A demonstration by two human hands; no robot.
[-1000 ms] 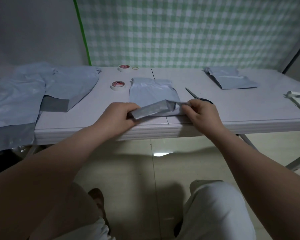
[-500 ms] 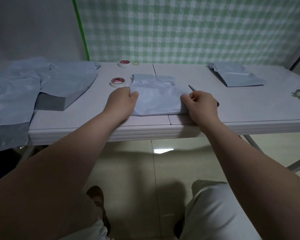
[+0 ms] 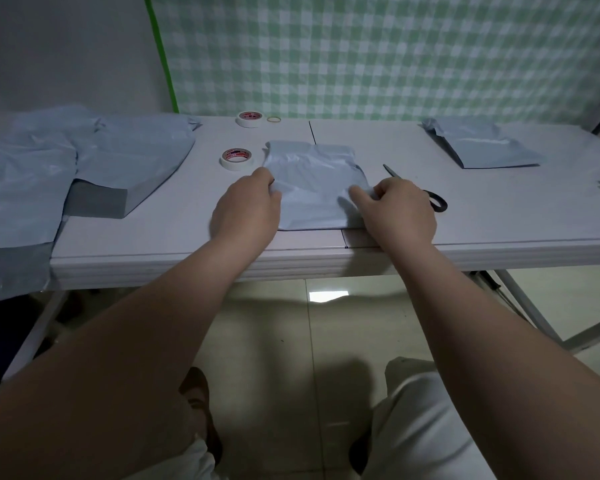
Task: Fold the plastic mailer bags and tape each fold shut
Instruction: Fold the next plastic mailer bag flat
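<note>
Scissors (image 3: 433, 199) lie on my table (image 3: 499, 209), right of centre. A rubber band (image 3: 274, 118) sits at its far edge. Checked cloth (image 3: 395, 53) hangs behind it.

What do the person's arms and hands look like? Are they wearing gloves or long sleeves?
No gloves and no long sleeves. Both forearms are bare all the way down from the bottom of the picture, with no sleeve edge in view. The left hand and right hand are bare too. I see no watch, bracelet or ring, though the fingers are partly hidden.
</note>
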